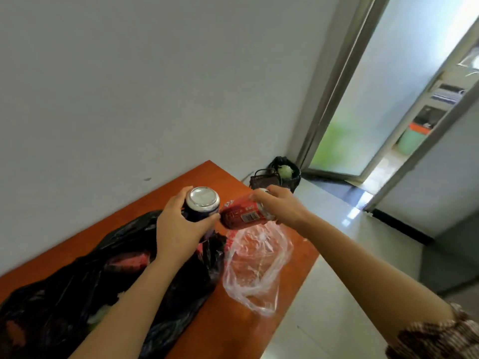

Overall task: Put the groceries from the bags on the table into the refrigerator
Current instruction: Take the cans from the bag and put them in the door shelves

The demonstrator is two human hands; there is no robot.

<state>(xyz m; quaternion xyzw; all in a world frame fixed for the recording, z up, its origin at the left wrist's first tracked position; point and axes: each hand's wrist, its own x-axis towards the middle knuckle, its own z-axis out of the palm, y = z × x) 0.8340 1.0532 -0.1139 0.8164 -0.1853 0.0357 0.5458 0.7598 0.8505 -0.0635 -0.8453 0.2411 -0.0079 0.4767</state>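
My left hand (178, 229) grips a dark blue drink can (202, 207), held upright with its silver end facing me, above the black plastic bag (77, 288). My right hand (282, 207) holds a red drink can (242, 215) on its side, barcode showing, right beside the blue can. Under the red can lies a crumpled clear plastic bag (255, 265). Both bags rest on the orange-brown table (207, 177). Something reddish shows through the opening of the black bag. No refrigerator is in view.
A white wall runs along the table's far side. Beyond the table's far end stand a dark basket (264, 178) and a bin lined with a black bag (286, 171). A frosted glass door (363, 104) stands open to the right over a glossy tiled floor (334, 294).
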